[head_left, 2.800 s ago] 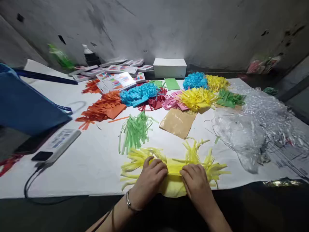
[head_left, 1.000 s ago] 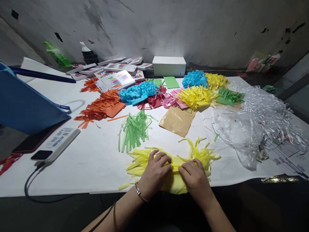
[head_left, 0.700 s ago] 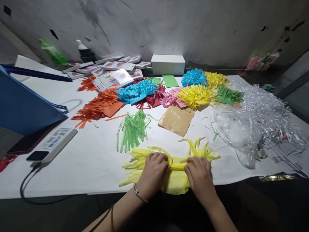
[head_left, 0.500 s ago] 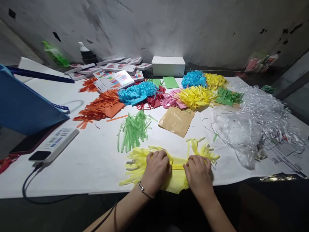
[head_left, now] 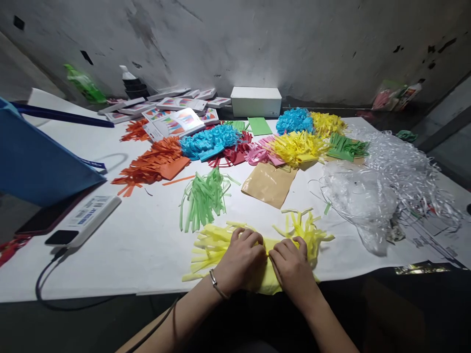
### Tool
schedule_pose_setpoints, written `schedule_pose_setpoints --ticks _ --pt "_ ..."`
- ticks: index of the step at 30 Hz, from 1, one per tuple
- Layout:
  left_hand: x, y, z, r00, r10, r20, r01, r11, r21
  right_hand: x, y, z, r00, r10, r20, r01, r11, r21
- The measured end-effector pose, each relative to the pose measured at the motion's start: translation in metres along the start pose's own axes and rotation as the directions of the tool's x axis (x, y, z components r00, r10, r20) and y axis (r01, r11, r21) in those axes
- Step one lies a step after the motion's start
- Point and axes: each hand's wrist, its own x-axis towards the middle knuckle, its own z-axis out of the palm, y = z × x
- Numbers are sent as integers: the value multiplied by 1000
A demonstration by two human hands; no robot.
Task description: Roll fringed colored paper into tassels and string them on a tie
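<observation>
Head view at six o'clock shows our left hand (head_left: 240,261) and right hand (head_left: 293,265) pinching the yellow fringed paper (head_left: 270,284) near its middle, seemingly to steady it, with a brown packet (head_left: 269,184) lying beyond at twelve o'clock.

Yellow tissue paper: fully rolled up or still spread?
Partly spread: yellow tissue paper has fringes fanned out at both sides, its middle bunched between left hand and right hand.

power bank (head_left: 84,221) with black cable (head_left: 39,279); white box (head_left: 256,102) near wall (head_left: 294,44); green bottle (head_left: 84,83) is behind blue bag (head_left: 40,152)
</observation>
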Motion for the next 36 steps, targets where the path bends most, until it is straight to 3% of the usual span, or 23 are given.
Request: schedule_pose_setpoints --ticks 6,13,18,24,27,31,36 --pt "-5 -2 8 994 -12 -105 11 1000 -13 3 1 5 1000 -4 14 3 1000 30" --pt "-6 -4 7 994 -40 -103 30 995 -92 -12 19 -2 1000 -10 -1 10 999 46" --pt "-5 5 2 994 -107 -37 104 992 -77 -14 24 -11 996 93 17 -94 991 94" --pt "10 22 -3 962 -271 39 265 956 123 -1 14 -7 963 270 26 -270 963 -11" --pt "12 22 -4 982 -183 49 173 971 163 2 13 -5 962 274 7 -273 962 -26" --pt "12 20 -3 997 10 78 -25 979 200 0 13 -7 987 153 41 -153 988 11" --pt "18 15 4 997 -11 71 -4 978 210 0 11 -6 993 38 110 -35 999 -24"
